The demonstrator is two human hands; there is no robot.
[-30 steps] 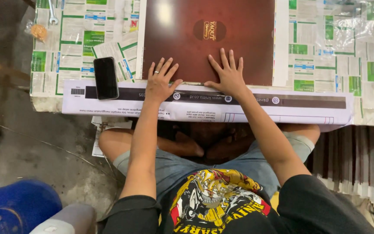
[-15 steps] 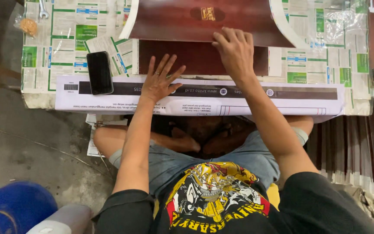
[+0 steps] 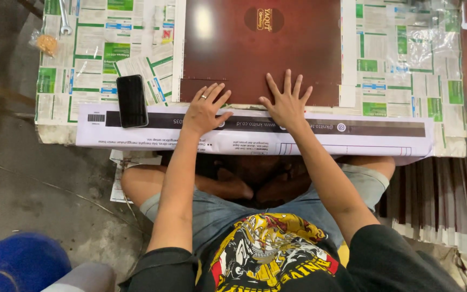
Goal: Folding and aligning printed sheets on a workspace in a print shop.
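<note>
A dark brown glossy sheet (image 3: 260,48) with a round gold emblem lies flat on a low work surface covered in newspaper (image 3: 98,48). My left hand (image 3: 206,108) rests palm down on its near left edge, fingers spread, a ring on one finger. My right hand (image 3: 286,103) presses flat on the near edge to the right of it, fingers spread as well. Both hands also overlap a long white and brown printed strip (image 3: 255,132) that runs along the front of the surface. Neither hand grips anything.
A black phone (image 3: 131,100) lies on the strip to the left of my left hand. A wrench (image 3: 64,19) and a small bag of orange bits (image 3: 46,43) sit at the far left. Stacked brown sheets (image 3: 455,189) stand at the right. A blue object (image 3: 17,262) is at lower left.
Half a second ago my right hand was lifting the top brown sheet, curling it upward. Now the sheet lies flat and both hands press on its near edge.
</note>
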